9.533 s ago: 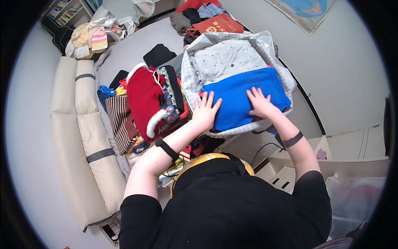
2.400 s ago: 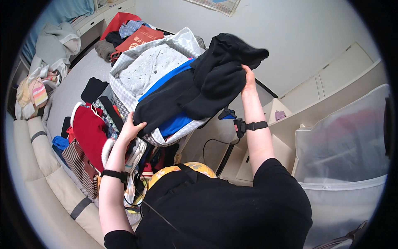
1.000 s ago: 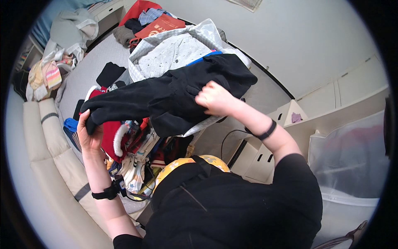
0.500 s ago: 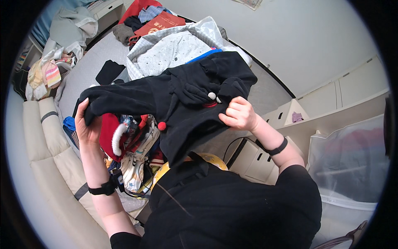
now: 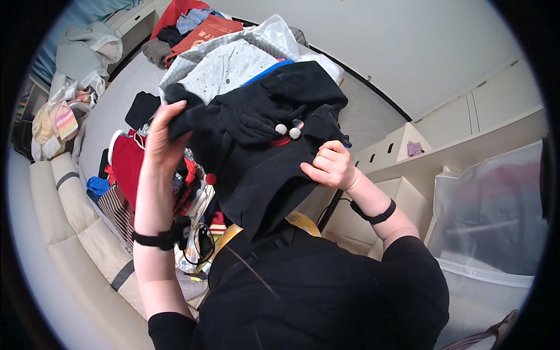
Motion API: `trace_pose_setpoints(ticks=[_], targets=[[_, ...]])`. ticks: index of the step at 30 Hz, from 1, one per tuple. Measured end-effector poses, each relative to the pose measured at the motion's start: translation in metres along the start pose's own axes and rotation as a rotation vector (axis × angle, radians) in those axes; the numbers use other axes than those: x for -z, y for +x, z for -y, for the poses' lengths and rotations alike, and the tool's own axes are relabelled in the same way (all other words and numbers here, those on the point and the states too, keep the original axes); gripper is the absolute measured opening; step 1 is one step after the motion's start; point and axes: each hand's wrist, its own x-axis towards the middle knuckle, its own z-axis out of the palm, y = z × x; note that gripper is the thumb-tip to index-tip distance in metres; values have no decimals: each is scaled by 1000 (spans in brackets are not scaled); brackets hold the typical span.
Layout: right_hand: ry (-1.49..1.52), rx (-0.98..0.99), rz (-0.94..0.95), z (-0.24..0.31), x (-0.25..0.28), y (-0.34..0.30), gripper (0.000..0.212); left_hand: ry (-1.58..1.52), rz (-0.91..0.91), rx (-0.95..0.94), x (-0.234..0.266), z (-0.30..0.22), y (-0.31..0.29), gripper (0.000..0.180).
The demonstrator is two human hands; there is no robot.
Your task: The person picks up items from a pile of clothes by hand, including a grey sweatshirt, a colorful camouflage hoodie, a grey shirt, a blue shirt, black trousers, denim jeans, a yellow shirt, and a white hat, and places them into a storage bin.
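Observation:
Spread in front of me is a black hoodie (image 5: 251, 169) with two grey-white pompoms (image 5: 287, 130) near its middle and a red pompom (image 5: 210, 179) at its left edge. My left hand (image 5: 163, 137) grips the end of one sleeve, raised at the hoodie's left side with thumb and fingers around the cloth. My right hand (image 5: 332, 166) is closed in a pinch on the cloth at the hoodie's right edge. Below my left hand lies a heap of clothes, with a red garment with white trim (image 5: 126, 169) on it.
Beyond the hoodie stands a large open bag (image 5: 233, 64) of clothes on the bed. Red bags and clothes (image 5: 210, 34) lie at the far end. A cream padded bed rail (image 5: 76, 233) runs along the left; a translucent storage box (image 5: 484, 216) and white drawers (image 5: 379, 210) stand right.
My left hand has moved right and up with the sleeve end, bunching the sleeve toward the hoodie's body. More of the red garment shows. My right hand keeps its grip, and the view has shifted slightly.

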Motion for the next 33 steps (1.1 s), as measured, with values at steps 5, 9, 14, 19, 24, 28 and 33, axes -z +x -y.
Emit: trace_pose_setpoints(ticks=[5, 9, 14, 19, 24, 28, 33], targets=[[-14, -15, -46, -6, 1, 18, 20, 106, 332, 161, -32, 43, 7, 60], [-60, -194, 28, -22, 5, 27, 32, 447, 556, 177, -38, 61, -21, 57], [-153, -357, 36, -70, -6, 61, 38, 656, 615, -15, -14, 46, -52, 124], [-179, -541, 238, -136, -90, 83, 55, 1742, 324, -436, -12, 72, -53, 126], [33, -760, 624, -158, -128, 57, 76, 1510, 35, -377, 13, 107, -19, 103], [490, -903, 300, -190, -121, 4, 56, 1601, 106, -621, 3, 104, -25, 96], [804, -1405, 311, -208, -98, -3, 35, 1486, 332, -714, -1, 115, -23, 43]])
